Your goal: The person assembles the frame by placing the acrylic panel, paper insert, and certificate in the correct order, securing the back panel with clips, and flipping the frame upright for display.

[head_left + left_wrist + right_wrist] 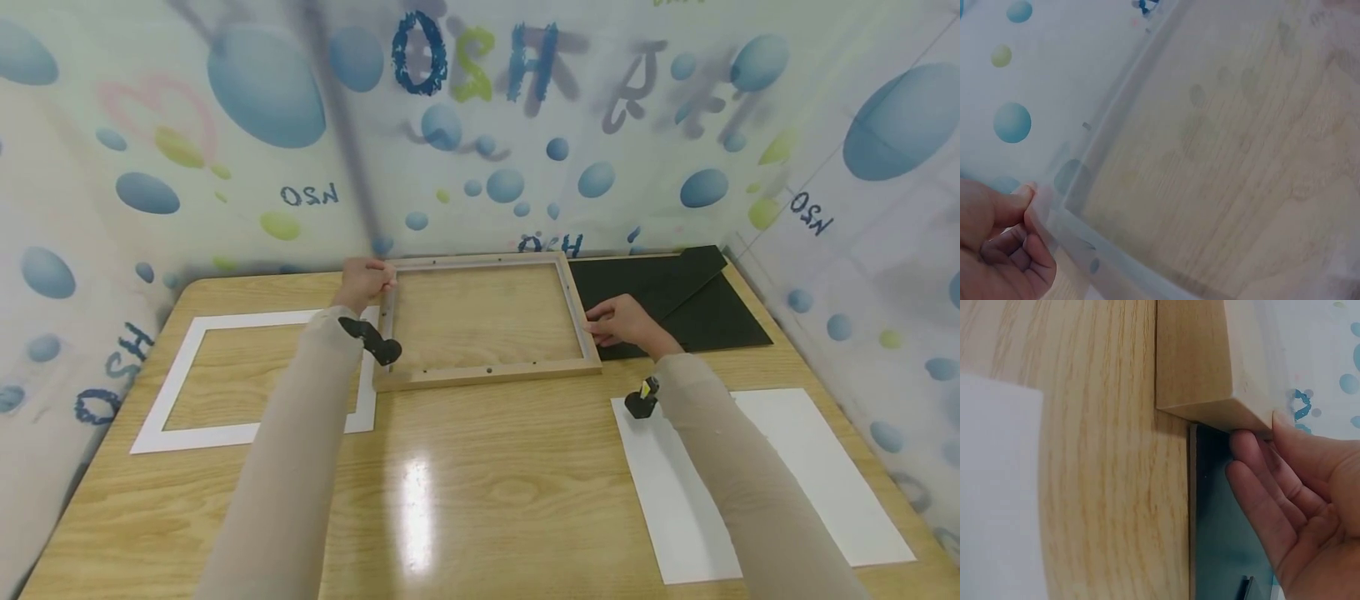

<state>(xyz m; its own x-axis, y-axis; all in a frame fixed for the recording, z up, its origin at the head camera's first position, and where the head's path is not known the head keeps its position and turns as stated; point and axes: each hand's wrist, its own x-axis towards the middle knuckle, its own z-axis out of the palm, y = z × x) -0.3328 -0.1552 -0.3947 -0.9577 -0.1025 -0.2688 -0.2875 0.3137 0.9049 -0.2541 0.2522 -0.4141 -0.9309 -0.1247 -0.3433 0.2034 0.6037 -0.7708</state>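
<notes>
A light wooden picture frame lies at the middle back of the table, small dark metal points along its inner edges. Faint wall reflections show across the clear pane inside it. Thumb and fingers of my left hand pinch its left side near the far corner. On the opposite side, my right hand pinches the right rail, thumb above and fingertips under the edge in the right wrist view. Below that hand lies a black backing board with a stand flap, partly beneath the frame.
A white mat border lies at the left, its right end reaching the picture frame. A white sheet lies at the front right under my right forearm. A wall covering with blue dots rises behind the wooden table.
</notes>
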